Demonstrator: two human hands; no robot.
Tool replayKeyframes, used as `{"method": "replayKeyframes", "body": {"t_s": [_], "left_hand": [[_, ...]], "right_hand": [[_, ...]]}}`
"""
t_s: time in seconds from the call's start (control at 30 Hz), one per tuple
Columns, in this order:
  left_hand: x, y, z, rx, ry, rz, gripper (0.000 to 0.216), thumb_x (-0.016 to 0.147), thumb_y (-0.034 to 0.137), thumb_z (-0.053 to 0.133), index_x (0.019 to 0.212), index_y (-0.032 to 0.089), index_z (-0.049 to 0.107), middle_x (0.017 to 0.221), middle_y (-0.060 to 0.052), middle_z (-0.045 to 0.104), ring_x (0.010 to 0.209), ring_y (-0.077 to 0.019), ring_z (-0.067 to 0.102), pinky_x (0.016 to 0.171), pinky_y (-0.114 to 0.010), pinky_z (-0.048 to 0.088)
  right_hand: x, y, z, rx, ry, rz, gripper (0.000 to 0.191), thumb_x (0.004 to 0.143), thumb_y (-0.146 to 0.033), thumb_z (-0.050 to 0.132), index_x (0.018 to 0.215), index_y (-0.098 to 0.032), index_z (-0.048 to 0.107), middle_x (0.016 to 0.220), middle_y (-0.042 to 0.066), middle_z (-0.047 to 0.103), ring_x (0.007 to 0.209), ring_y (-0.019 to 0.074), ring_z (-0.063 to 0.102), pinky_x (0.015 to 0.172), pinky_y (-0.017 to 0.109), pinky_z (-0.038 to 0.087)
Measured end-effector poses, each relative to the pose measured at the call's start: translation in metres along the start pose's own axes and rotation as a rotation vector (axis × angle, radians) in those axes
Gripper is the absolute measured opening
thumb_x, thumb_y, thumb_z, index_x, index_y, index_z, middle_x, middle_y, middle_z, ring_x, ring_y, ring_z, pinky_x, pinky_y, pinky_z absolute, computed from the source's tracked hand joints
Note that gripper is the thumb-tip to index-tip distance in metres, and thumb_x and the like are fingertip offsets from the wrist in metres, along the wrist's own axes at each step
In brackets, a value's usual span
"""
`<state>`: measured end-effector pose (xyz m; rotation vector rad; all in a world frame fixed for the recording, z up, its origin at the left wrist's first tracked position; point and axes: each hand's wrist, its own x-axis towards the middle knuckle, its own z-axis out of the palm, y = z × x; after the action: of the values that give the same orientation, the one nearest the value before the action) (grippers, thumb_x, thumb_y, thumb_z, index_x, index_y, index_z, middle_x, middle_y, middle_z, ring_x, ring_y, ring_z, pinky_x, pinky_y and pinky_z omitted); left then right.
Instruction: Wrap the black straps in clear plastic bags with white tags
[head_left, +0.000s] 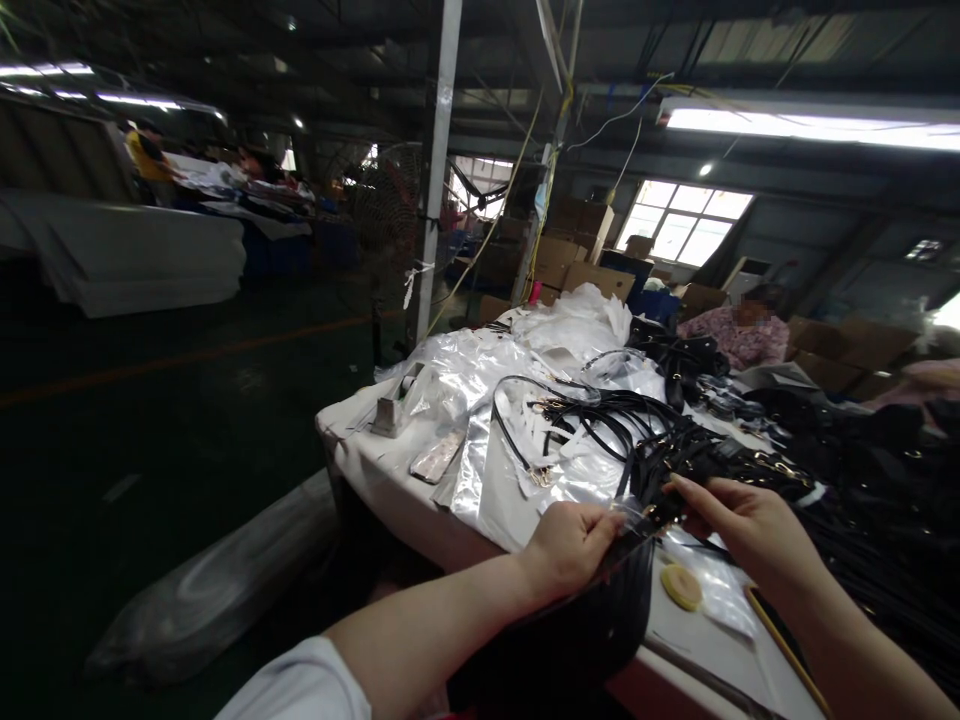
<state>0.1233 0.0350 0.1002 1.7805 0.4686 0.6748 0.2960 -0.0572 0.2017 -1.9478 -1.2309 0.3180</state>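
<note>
My left hand point(570, 545) is closed on the top edge of a black bag point(592, 625) that hangs over the near edge of the table point(375, 475). My right hand point(739, 520) pinches a black strap with a gold buckle point(660, 515) at the bag's top. Both hands sit close together over the bag. A tangle of black straps point(637, 430) with gold fittings lies just beyond them on clear plastic sheets.
Clear plastic bags point(480, 370) are heaped across the white table. A round beige tape roll point(681, 585) lies near my right hand. Another person point(739, 330) sits at the far end. Cardboard boxes point(577, 260), a white pillar point(437, 170) and dark floor lie beyond.
</note>
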Motion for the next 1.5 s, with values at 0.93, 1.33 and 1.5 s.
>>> {"method": "replayKeyframes", "body": {"t_s": [0.93,1.33,1.5], "left_hand": [[0.005,-0.008,0.006,-0.197,0.030,-0.033,0.070,0.093,0.067,0.030,0.099,0.011,0.071,0.068,-0.005,0.069,0.059,-0.0169,0.062,0.056,-0.026,0.046],[0.000,-0.005,0.014,-0.168,-0.083,-0.063,0.071,0.094,0.069,0.026,0.094,0.013,0.070,0.064,-0.003,0.066,0.053,-0.0137,0.058,0.051,-0.023,0.042],[0.002,-0.010,0.015,-0.409,0.001,-0.100,0.073,0.087,0.076,0.034,0.098,0.012,0.068,0.062,-0.002,0.063,0.048,-0.0139,0.056,0.046,-0.024,0.042]], "right_hand": [[-0.007,0.007,0.000,0.139,0.022,-0.011,0.042,0.066,-0.058,0.078,0.053,-0.018,0.069,0.054,0.004,0.063,0.057,0.0176,0.056,0.054,0.025,0.044],[-0.007,-0.004,0.010,0.204,-0.081,-0.034,0.040,0.069,-0.058,0.076,0.058,-0.020,0.070,0.059,0.003,0.065,0.061,0.0183,0.057,0.056,0.026,0.045],[-0.007,0.005,0.005,0.223,-0.095,0.021,0.040,0.065,-0.056,0.081,0.053,-0.020,0.070,0.057,0.005,0.067,0.060,0.0200,0.060,0.057,0.027,0.048]]}}
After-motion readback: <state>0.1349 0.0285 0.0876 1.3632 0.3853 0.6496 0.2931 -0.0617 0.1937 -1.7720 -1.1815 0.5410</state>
